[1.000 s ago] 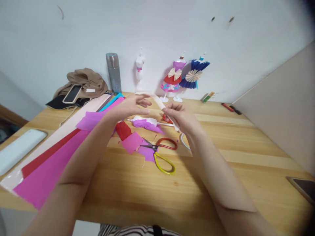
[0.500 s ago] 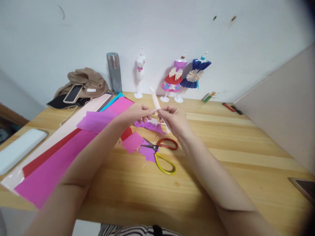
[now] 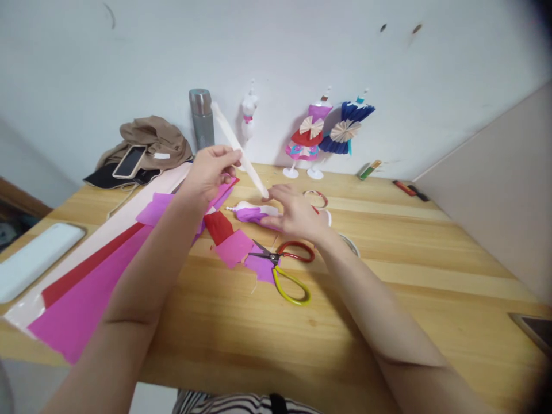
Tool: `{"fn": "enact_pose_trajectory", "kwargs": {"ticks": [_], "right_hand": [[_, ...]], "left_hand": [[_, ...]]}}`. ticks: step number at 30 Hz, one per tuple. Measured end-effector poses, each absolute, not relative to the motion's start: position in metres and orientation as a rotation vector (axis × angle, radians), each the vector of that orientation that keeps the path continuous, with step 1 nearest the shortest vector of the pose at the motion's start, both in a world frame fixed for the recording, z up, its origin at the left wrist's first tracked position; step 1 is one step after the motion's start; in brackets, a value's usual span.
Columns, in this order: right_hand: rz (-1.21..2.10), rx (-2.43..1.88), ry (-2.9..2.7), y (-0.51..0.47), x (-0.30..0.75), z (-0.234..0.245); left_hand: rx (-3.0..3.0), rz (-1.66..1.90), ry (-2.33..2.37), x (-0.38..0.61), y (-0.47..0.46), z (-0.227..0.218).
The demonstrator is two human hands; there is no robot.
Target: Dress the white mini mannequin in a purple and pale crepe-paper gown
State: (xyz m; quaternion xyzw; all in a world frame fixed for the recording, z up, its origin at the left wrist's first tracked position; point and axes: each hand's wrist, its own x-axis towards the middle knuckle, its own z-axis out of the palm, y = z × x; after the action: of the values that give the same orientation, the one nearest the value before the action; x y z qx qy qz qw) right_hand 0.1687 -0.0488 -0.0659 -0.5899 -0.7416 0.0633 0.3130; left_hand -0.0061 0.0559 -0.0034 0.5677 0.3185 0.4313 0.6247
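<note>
A long pale strip of paper [image 3: 241,152] slants across the air above the table. My left hand [image 3: 213,169] pinches it between thumb and fingers near its middle. The strip's lower end meets the fingertips of my right hand [image 3: 295,213], whose thumb and fingers are spread apart. Just below my right hand lies a small white mannequin [image 3: 250,206] with purple paper [image 3: 252,215] around it, partly hidden by that hand. Scissors [image 3: 276,259] with one red and one yellow handle lie open nearby, over pink [image 3: 235,248] and purple paper scraps [image 3: 262,269].
Coloured paper sheets [image 3: 92,293] cover the left side, beside a white case [image 3: 41,261]. A flask [image 3: 202,121], a bare mannequin [image 3: 249,109] and two dressed mannequins [image 3: 309,129] [image 3: 348,129] stand along the wall. Tape rolls [image 3: 317,199] sit behind my right hand.
My left hand has moved up and left with the paper strip. My right hand has loosened its pinch and spread its fingers, shifting slightly left and down. The lying mannequin shows more.
</note>
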Motion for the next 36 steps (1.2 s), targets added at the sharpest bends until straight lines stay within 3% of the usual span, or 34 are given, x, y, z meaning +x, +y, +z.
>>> {"fn": "enact_pose_trajectory", "kwargs": {"ticks": [7, 36], "right_hand": [[0.006, -1.852, -2.345, -0.03, 0.156, -0.083], [0.16, -1.868, -2.225, -0.011, 0.162, -0.103]], "left_hand": [[1.332, 1.035, 0.749, -0.023, 0.058, 0.013], [1.409, 0.998, 0.74, -0.015, 0.065, 0.002]]}}
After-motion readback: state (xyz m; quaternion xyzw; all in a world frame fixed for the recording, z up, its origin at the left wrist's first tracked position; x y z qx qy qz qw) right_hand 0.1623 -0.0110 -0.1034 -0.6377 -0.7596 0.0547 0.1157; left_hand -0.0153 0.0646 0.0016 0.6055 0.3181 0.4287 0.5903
